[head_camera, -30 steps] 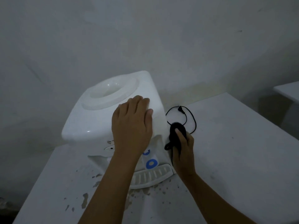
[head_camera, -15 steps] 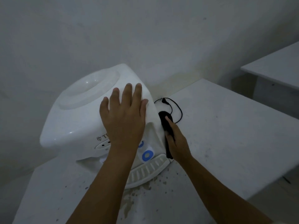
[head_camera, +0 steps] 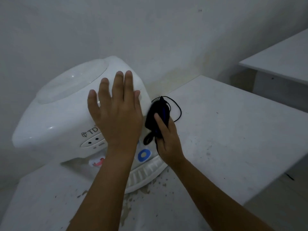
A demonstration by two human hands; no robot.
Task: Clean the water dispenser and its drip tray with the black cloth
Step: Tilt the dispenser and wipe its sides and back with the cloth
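Note:
A white table-top water dispenser (head_camera: 63,110) stands against the wall, with its ribbed white drip tray (head_camera: 146,174) jutting out at the front. My left hand (head_camera: 116,114) lies flat on the dispenser's top front, fingers straight and spread. My right hand (head_camera: 166,139) holds the bunched black cloth (head_camera: 156,117) against the dispenser's right side, thumb pressing on it. Blue tap levers (head_camera: 142,155) show below my left wrist, which hides part of the front panel.
A thin black cord (head_camera: 176,107) loops on the white counter (head_camera: 225,139) just behind the cloth. Chipped paint and crumbs litter the counter in front of the tray. A second white surface (head_camera: 275,64) stands at the right, past a gap. A wall runs close behind.
The view has shifted, so the dispenser sits further left. My right hand has drawn the cloth a little along the dispenser's right side. My left hand's fingers have spread wider.

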